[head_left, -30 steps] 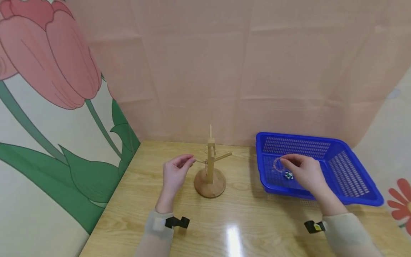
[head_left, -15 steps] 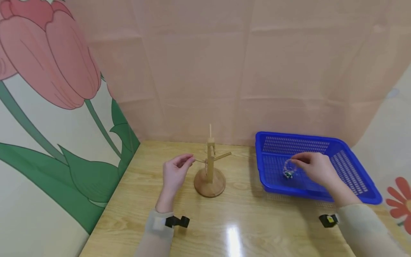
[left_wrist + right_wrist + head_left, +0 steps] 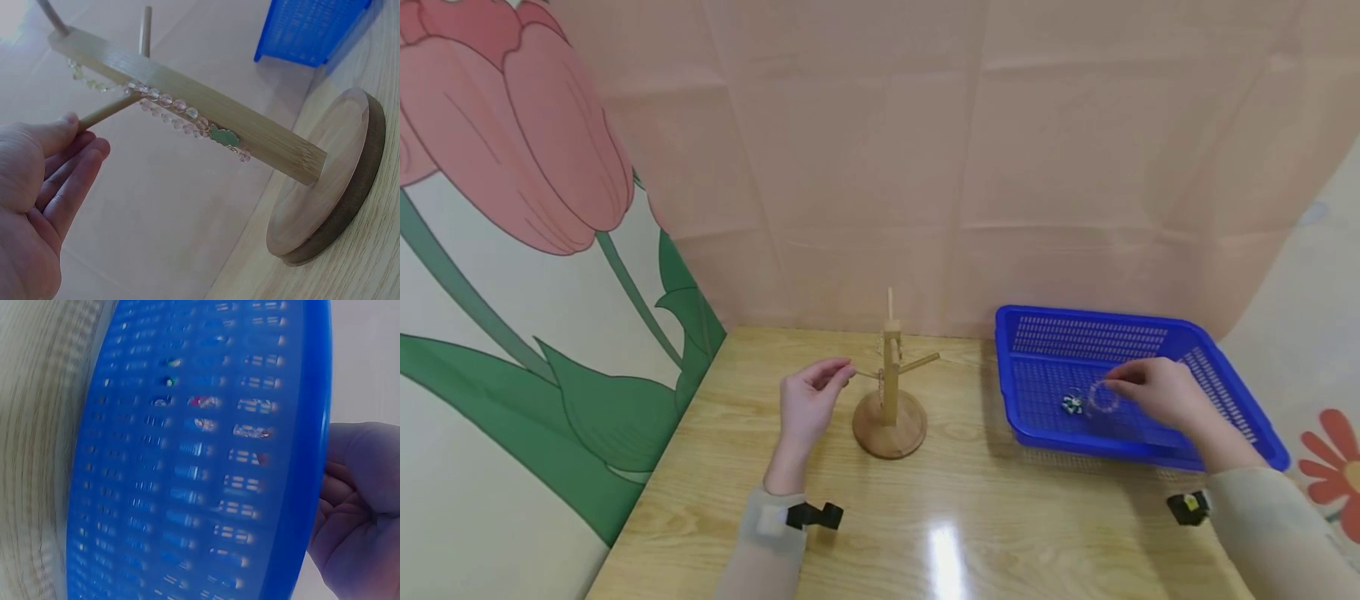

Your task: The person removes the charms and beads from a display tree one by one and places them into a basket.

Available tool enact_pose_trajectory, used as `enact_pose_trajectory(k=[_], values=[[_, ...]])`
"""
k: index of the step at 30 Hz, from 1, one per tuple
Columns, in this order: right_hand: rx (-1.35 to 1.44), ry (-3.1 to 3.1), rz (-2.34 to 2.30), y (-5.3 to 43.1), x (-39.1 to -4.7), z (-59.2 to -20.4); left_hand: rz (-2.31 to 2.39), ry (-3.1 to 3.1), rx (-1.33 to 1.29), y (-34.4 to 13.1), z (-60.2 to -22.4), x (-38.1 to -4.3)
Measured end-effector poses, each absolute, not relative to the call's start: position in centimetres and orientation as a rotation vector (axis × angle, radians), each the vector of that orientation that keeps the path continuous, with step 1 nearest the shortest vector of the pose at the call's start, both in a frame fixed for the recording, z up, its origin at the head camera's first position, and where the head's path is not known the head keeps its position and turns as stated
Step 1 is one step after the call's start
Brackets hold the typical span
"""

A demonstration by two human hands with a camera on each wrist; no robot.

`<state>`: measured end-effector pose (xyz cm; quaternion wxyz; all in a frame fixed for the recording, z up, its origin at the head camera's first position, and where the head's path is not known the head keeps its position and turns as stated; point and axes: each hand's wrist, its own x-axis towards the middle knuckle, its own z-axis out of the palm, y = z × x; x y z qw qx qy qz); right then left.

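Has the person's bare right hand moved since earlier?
Yes, rightward: in the head view, the right hand has shifted across the blue plastic basket, toward its right side.

The right fingers (image 3: 1141, 367) have carried the clear bracelet (image 3: 1105, 411) past the green-and-white piece (image 3: 1072, 404), nearer the blue basket's (image 3: 1097, 315) right edge.

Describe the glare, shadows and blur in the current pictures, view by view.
Head: a white glare streak on the table, soft shadows beside and below the blue basket; left wrist: top left corner washed out, the wooden stand fairly clear; right wrist: basket slots smeared, what shows through them too blurred to name, the right hand dim.
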<state>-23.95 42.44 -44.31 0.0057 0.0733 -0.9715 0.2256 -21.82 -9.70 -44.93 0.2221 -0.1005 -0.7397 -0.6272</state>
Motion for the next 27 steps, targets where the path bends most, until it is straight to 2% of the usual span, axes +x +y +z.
enact_pose_trajectory(k=[27], values=[[0.224, -3.108, 0.638, 44.9, -24.4, -45.5, -1.725, -2.041, -0.269, -9.7, -45.0, -21.9]])
